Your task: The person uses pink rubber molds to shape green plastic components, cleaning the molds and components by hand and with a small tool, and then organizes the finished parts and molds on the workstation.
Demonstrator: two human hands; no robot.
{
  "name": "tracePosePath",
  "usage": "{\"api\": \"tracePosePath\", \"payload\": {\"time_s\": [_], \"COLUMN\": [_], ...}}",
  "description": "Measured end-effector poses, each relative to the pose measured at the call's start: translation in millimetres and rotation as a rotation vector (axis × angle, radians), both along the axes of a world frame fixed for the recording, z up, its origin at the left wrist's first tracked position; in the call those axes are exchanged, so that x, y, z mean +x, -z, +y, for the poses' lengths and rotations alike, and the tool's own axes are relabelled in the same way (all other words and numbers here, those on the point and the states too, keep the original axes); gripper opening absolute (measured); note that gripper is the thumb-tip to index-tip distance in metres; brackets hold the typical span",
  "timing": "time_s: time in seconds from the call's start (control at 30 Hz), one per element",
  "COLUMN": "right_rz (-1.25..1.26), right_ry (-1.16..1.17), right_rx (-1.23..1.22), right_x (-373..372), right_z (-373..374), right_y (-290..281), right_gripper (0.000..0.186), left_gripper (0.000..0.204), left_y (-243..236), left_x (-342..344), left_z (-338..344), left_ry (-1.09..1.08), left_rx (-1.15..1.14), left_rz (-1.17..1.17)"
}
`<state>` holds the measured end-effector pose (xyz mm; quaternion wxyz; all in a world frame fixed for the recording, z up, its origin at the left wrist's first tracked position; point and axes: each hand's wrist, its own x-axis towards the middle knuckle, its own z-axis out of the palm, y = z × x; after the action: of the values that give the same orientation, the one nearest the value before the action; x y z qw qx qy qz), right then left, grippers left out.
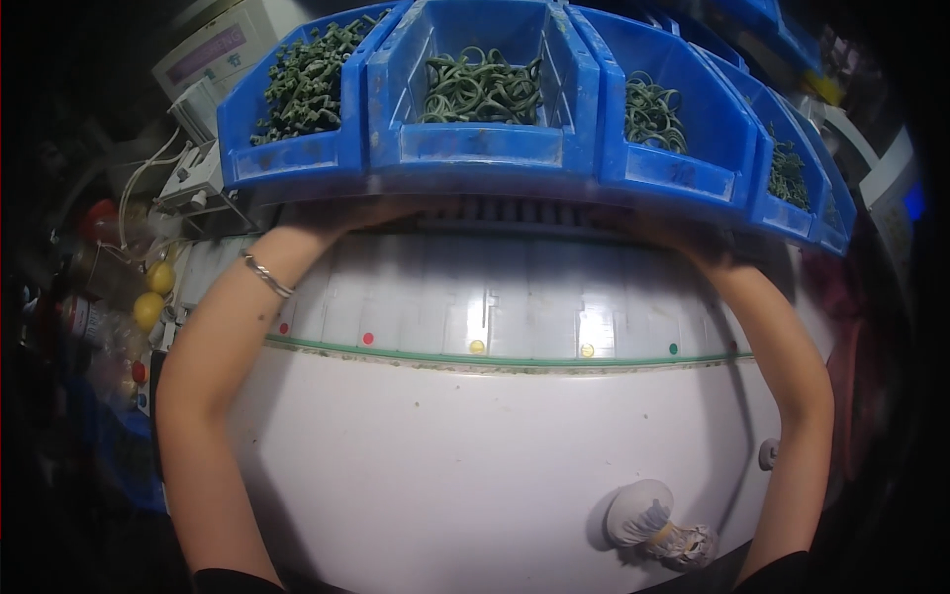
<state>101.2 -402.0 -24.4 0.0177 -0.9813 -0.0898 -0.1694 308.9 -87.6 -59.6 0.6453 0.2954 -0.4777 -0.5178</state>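
Note:
My left hand (pixel 376 213) and my right hand (pixel 663 230) reach beneath a row of blue bins (pixel 480 144), one on either side of a grey slotted piece (pixel 505 214). Shadow and the bins' front edge hide most of their fingers, so I cannot tell what they hold. A silver bangle circles my left wrist. The bins contain green rubbery pieces, some branched, some ring-shaped. Below my hands lies a pale strip of panels (pixel 524 307) with red, yellow and green dots and a green front edge.
A white work surface (pixel 426 465) carries a tied pale cloth pouch (pixel 641 515) at front right. At left are a grey device (pixel 193 183), cables, yellow round objects (pixel 150 310) and clutter. A red object (pixel 846 386) and pale equipment (pixel 881 168) sit at right.

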Motion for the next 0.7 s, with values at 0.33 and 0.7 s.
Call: {"api": "tracePosePath", "payload": {"time_s": [0.33,0.7], "right_rz": [0.121,0.22], "right_ry": [0.007,0.038], "right_rx": [0.079,0.042], "right_x": [20,23], "right_z": [-3,14], "right_y": [12,2], "right_gripper": [0.059,0.059], "left_gripper": [0.06,0.058], "left_y": [-14,21], "left_x": [27,51], "left_z": [73,75], "left_ry": [-0.5,-0.908], "left_rx": [0.44,0.316], "left_rz": [-0.725,-2.405]}}
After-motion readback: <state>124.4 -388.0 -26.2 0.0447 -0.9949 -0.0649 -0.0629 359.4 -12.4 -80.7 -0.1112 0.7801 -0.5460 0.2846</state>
